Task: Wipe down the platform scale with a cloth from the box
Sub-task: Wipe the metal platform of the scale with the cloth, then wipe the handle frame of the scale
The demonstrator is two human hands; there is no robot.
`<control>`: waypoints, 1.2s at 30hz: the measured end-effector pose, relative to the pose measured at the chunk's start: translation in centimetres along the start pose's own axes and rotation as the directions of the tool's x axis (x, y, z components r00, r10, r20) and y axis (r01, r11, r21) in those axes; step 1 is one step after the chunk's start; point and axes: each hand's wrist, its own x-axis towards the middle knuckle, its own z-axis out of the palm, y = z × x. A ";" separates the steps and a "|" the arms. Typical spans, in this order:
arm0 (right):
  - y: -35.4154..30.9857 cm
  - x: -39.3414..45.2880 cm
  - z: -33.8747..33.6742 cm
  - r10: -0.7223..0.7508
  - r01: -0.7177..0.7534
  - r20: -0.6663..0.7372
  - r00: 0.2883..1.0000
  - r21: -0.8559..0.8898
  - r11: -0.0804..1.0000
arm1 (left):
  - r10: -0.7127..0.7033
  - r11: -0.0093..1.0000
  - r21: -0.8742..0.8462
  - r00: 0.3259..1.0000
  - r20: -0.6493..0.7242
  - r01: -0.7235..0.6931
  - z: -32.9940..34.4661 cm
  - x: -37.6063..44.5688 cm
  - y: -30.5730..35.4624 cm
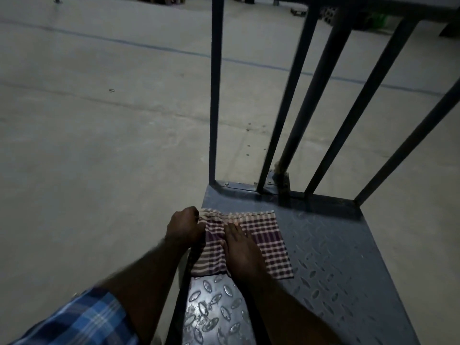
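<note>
We press the checked cloth (251,241) flat on the platform scale (331,247) with right hand (240,247) fingers straight, left hand (184,226) fingers bunching its edge, so it risks slipping off the left side.

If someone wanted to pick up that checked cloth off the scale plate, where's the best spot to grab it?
Probably the far right corner of the checked cloth, pinched from the right. That part lies flat and free on the scale plate, while the left hand grips the bunched left edge and the right hand presses flat on the middle.
</note>
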 end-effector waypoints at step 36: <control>-2.6 5.2 -13.0 0.606 -0.283 0.114 0.787 0.940 0.190 | 0.347 -0.123 -0.901 0.868 0.355 0.417 -7.0 0.8 9.9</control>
